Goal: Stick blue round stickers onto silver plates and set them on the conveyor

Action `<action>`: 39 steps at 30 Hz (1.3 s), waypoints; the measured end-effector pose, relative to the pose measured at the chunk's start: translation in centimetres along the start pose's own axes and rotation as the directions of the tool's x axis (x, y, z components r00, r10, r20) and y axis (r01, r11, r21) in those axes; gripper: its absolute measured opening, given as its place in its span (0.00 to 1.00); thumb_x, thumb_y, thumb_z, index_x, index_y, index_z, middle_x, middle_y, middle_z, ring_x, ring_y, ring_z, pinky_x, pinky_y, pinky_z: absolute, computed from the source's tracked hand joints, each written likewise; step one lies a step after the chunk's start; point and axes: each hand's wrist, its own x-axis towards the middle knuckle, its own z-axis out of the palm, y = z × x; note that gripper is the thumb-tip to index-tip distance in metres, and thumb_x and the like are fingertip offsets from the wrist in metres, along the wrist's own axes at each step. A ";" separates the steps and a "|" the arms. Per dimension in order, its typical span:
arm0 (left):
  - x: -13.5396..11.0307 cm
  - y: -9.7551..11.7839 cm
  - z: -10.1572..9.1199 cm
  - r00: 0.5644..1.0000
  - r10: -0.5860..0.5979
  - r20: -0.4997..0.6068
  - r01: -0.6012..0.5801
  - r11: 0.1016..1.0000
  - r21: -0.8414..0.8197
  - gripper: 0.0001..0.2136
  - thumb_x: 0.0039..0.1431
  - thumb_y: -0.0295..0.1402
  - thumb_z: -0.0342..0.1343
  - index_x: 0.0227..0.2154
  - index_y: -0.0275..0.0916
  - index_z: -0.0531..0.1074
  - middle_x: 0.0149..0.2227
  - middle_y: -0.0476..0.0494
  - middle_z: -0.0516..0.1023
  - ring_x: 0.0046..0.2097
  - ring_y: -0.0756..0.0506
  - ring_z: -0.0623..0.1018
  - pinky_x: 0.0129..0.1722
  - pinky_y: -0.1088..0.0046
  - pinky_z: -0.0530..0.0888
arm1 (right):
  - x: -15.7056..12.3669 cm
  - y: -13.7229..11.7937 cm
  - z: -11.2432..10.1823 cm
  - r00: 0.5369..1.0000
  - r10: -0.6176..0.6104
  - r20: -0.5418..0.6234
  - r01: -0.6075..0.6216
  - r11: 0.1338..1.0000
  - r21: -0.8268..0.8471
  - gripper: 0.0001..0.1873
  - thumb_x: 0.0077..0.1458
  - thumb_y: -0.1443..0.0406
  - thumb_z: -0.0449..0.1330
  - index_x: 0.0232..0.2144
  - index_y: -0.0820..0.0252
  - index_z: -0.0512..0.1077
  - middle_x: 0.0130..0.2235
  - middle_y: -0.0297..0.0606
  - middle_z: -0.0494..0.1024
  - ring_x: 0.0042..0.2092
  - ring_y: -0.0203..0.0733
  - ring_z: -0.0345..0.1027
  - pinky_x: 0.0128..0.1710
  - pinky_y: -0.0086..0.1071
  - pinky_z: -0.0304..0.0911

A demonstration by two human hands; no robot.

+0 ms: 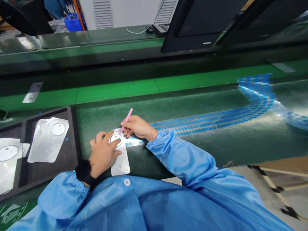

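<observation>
My left hand (103, 155) is lying palm down with its fingers spread, and its fingertips are pressing a silver foil card (121, 163) flat against the green mat (163, 109). A black watch (83, 171) is circling that wrist, and blue smock sleeves (180, 157) are covering both forearms. The card's round window (115, 139) is sitting partly under my fingers. My right hand (138, 126) is pinching pink tweezers (126, 120), with their tips angled down at the card's upper end; I cannot tell whether they are gripping anything there. A clear film strip (192, 125), printed with rows of small blue ovals, is running from beneath that hand across the glossy mat and curving away to the right. Left of the card, a black tray (72, 134) is holding more foil cards (48, 139) with round windows. Farther off, a dark monitor (192, 29) and a blue bin (73, 23) are standing beyond the bench.
</observation>
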 end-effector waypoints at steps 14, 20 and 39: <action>1.1 0.0 -0.6 1.000 -0.002 0.030 0.003 0.999 -0.032 0.19 0.47 0.35 0.66 0.44 0.46 0.73 0.54 0.39 0.72 0.56 0.30 0.62 0.46 0.50 0.65 | 0.4 0.1 -0.3 0.998 -0.004 0.058 0.000 0.999 0.055 0.14 0.60 0.69 0.57 0.22 0.67 0.70 0.16 0.36 0.73 0.16 0.30 0.66 0.17 0.19 0.65; 3.1 0.2 -3.1 0.994 -0.037 0.102 0.058 0.976 -0.208 0.19 0.44 0.25 0.62 0.41 0.41 0.66 0.45 0.41 0.72 0.47 0.39 0.72 0.45 0.59 0.70 | 0.8 0.3 -1.2 0.998 -0.028 0.064 0.014 0.978 0.210 0.15 0.59 0.67 0.60 0.20 0.67 0.71 0.16 0.36 0.73 0.17 0.31 0.67 0.17 0.19 0.65; 12.3 -13.3 -17.6 0.851 -0.345 -0.395 0.408 0.909 0.085 0.16 0.56 0.39 0.49 0.42 0.33 0.71 0.44 0.36 0.77 0.48 0.38 0.75 0.50 0.60 0.70 | 1.7 0.7 -1.6 0.989 -0.100 0.108 0.056 0.935 0.350 0.15 0.52 0.62 0.67 0.22 0.69 0.70 0.17 0.37 0.73 0.18 0.33 0.69 0.17 0.22 0.66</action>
